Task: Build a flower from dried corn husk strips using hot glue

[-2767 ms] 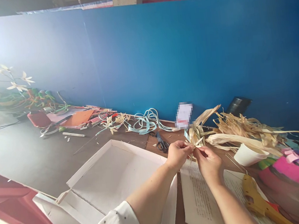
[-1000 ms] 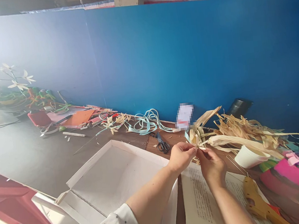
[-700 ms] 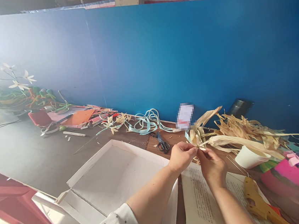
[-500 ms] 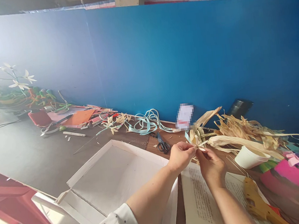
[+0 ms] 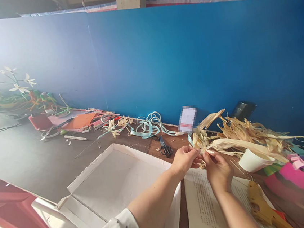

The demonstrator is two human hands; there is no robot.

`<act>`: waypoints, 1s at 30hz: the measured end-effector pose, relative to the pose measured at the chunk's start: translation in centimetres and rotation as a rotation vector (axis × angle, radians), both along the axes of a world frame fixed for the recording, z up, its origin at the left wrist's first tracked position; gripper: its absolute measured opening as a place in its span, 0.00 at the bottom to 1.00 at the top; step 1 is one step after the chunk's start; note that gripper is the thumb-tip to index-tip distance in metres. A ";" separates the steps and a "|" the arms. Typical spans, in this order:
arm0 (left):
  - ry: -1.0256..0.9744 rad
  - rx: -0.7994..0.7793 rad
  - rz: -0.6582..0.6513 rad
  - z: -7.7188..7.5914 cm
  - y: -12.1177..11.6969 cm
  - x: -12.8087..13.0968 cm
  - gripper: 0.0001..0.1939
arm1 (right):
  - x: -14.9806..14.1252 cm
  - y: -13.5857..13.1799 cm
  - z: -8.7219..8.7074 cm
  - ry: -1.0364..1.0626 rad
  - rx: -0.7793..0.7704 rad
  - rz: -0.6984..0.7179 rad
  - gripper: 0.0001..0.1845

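Observation:
My left hand (image 5: pixel 184 160) and my right hand (image 5: pixel 220 170) are close together above the printed sheet (image 5: pixel 201 203). Their fingers pinch a small pale piece of corn husk (image 5: pixel 209 151), partly covered by the fingertips. Just behind them lies a bundle of dry corn husk strips (image 5: pixel 200 137), with a larger heap of husks (image 5: pixel 241 133) to its right. Black scissors (image 5: pixel 165 148) rest on the table to the left of my left hand. Right of my right hand, a white cup (image 5: pixel 254 160) leans on its side by the husks.
A shallow white cardboard tray (image 5: pixel 106 176) is under my left forearm. At the lower right are a yellow glue gun (image 5: pixel 260 202) and a pink container (image 5: pixel 297 176). Light-blue cord (image 5: pixel 153 123), a phone-like blurred rectangle (image 5: pixel 187 119) and husk flowers (image 5: pixel 112 128) line the blue wall (image 5: pixel 189 55).
My right hand has shifted slightly to the right, and the fingertips of both hands have parted a little. The piece of corn husk remains between them.

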State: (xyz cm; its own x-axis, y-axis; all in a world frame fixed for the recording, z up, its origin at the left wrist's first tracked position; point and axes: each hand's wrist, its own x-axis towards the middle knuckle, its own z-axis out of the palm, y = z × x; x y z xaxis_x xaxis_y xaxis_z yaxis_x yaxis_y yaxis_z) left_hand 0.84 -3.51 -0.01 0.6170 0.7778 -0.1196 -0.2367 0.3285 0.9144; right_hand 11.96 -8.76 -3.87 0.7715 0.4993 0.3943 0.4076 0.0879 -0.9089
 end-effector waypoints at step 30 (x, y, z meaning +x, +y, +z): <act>-0.011 0.149 0.093 -0.5 -0.6 0.8 0.12 | -1.1 -1.0 1.5 0.026 -0.176 0.014 0.22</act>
State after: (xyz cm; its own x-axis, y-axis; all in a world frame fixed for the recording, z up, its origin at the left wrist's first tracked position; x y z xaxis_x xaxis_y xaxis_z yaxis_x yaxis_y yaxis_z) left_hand 1.61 -4.10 -0.55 0.5424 0.8401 0.0079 -0.2704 0.1656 0.9484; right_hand 10.84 -9.75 -2.35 0.7727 0.5695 0.2803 0.3839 -0.0677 -0.9209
